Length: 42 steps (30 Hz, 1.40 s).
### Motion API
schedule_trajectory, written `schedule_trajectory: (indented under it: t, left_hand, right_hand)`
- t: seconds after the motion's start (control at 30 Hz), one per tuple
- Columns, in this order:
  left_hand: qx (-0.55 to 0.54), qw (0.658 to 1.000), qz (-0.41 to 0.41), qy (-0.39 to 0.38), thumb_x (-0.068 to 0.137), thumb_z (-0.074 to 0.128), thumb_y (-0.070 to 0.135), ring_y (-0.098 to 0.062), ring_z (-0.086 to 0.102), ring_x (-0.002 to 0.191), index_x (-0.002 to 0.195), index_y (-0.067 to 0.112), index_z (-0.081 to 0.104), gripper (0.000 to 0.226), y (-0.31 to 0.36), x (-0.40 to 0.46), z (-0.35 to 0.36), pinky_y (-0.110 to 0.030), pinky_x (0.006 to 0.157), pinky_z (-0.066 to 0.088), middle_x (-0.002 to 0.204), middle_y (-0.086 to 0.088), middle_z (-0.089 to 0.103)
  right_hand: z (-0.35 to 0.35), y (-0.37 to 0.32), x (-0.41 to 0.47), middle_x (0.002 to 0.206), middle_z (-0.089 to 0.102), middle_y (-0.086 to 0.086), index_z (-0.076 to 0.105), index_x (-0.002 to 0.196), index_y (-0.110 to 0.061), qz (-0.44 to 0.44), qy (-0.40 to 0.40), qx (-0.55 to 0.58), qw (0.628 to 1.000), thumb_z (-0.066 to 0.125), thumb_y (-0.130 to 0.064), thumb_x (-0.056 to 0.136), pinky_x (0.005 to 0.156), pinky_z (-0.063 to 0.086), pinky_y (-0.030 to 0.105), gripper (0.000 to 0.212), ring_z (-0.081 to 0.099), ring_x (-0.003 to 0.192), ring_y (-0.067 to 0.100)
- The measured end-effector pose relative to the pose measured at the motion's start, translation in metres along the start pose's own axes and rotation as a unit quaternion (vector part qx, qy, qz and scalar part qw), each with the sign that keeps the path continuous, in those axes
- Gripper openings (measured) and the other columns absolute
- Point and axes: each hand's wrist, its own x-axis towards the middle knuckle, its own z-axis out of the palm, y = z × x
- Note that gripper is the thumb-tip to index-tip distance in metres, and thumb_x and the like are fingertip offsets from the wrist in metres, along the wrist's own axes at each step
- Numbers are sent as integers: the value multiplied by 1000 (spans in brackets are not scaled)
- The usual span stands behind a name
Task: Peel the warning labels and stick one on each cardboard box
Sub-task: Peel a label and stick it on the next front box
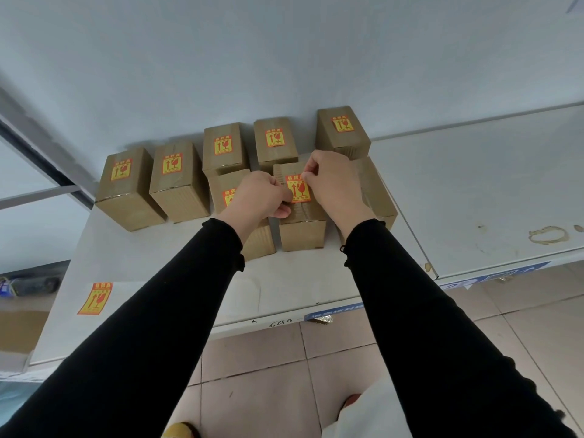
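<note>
Warning label [298, 191] is pinched at both side edges by left hand [259, 196] and right hand [331, 181], atop front-row cardboard box [301, 227]. Spare label [95, 298] is left on white table [158, 257].

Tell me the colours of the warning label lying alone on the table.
Yellow with red markings on the spare label, seen in the head view.

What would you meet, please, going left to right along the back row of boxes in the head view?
Far-left box → second box → third box → fourth box → far-right box, each bearing a warning label.
</note>
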Motion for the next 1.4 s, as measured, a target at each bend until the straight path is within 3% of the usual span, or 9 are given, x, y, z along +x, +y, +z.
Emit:
schedule_trajectory:
  t: [0.13,0.5,0.67,0.8,0.93,1.07,1.2,1.33,1.4]
  left_hand:
    - [9,1000,-2,0,90,71,21,-11,72,67,99,9,70,15,0,1,1,-31,76,62,87,-6,75]
    - [16,1000,-6,3,89,72,23,-15,75,77,100,9,70,18,2,1,2,-34,80,62,87,-6,75]
    - [24,1000,0,6,89,71,23,-15,75,77,99,9,69,17,1,0,3,-35,80,62,87,-7,75]
    - [38,999,18,18,90,70,22,-13,73,70,94,10,68,12,0,-3,4,-31,76,62,83,-6,75]
    - [65,996,43,34,91,69,21,-12,74,69,92,10,68,11,-2,-7,7,-31,73,63,80,-5,75]
    - [98,992,59,55,91,68,19,-11,72,65,89,11,66,9,0,-12,7,-23,62,60,78,-5,74]
    - [114,989,73,65,91,67,17,-13,72,66,89,11,65,6,0,-16,8,-23,61,59,78,-6,74]
    - [126,985,85,77,90,67,18,-16,74,70,87,12,65,7,-2,-19,8,-30,70,62,78,-6,74]
    - [120,985,89,81,90,68,17,-16,73,70,86,15,63,7,-3,-20,8,-28,67,61,80,-5,73]
  right_hand:
    - [1,0,0,91,67,-6,66,90,-21,-4,4,-10,1000,64,-24,96,61,40,20,6,60,81,9]
    - [4,-1,-1,91,67,-5,68,90,-22,6,25,-15,1000,62,-22,96,53,31,14,9,61,80,9]
    - [9,-3,-2,90,66,-5,68,88,-23,12,37,-24,999,63,-23,96,61,41,19,10,63,80,10]
    - [10,-4,-3,89,66,-4,68,86,-21,12,44,-19,999,64,-20,94,63,45,21,9,63,78,11]
    - [10,-5,-3,85,62,-3,58,85,-20,8,54,-11,998,64,-15,92,59,38,22,10,59,74,13]
    - [12,-7,-3,82,61,-3,58,87,-19,15,74,-9,997,61,-14,95,58,41,23,10,58,72,12]
    - [14,-9,-2,80,59,-5,55,86,-20,26,89,-13,996,57,-12,98,51,33,18,15,55,68,10]
    - [5,-6,-4,83,60,-4,54,85,-21,-2,41,-13,999,61,-11,95,51,30,17,16,57,73,12]
    - [-6,-2,-5,89,61,-4,55,88,-19,-25,-9,-9,1000,64,-12,94,54,31,16,13,57,79,13]
